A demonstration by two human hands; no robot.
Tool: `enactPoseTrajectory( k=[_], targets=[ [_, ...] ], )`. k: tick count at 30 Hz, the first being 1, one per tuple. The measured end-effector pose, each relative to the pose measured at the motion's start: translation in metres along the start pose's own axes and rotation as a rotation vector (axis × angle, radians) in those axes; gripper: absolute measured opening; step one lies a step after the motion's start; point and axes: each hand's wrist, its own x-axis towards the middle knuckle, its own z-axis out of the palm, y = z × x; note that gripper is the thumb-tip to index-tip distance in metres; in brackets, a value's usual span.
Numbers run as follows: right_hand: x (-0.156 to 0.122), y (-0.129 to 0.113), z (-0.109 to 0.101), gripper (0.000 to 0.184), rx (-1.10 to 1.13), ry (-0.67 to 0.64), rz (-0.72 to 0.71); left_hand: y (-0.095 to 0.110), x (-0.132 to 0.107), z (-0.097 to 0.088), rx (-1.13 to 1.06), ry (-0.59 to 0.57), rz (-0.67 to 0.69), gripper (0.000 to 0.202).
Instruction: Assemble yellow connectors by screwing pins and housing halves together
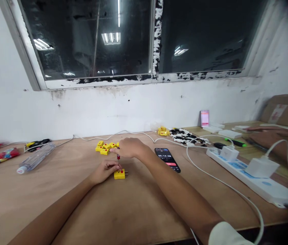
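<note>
My left hand [105,170] rests on the wooden table [123,211] with its fingers closed on a small yellow plug connector [120,174], holding it down. My right hand [128,148] is above it, fingers pinched round the top of a small screwdriver [118,158] that stands upright with its tip on the connector. Just behind my hands lies a cluster of several more yellow connectors [105,147].
A phone [167,159] showing a timer lies right of my hands. A white power strip [256,177] with chargers and cables runs along the right. Black and white parts [185,136] lie behind. A plastic bottle [35,159] lies left. Another person's arm [274,139] is far right.
</note>
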Motion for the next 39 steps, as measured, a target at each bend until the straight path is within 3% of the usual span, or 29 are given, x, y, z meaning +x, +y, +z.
enactPoseTrajectory(
  k=[5,9,20,39],
  targets=[
    [-0.01,-0.009,-0.007,0.05,-0.105,0.083,-0.045,0.002,0.0,-0.001,0.002,-0.011,-0.008,0.043],
    [-0.008,-0.012,-0.003,0.042,-0.103,0.074,-0.079,0.001,-0.001,-0.002,-0.013,-0.02,-0.011,0.043],
    [-0.016,-0.017,-0.011,0.036,-0.09,-0.034,-0.108,-0.003,-0.002,-0.001,-0.02,-0.027,0.003,0.042],
    [-0.021,-0.033,-0.005,0.029,-0.133,0.029,-0.118,-0.012,-0.001,-0.005,-0.157,-0.069,0.001,0.03]
  ],
)
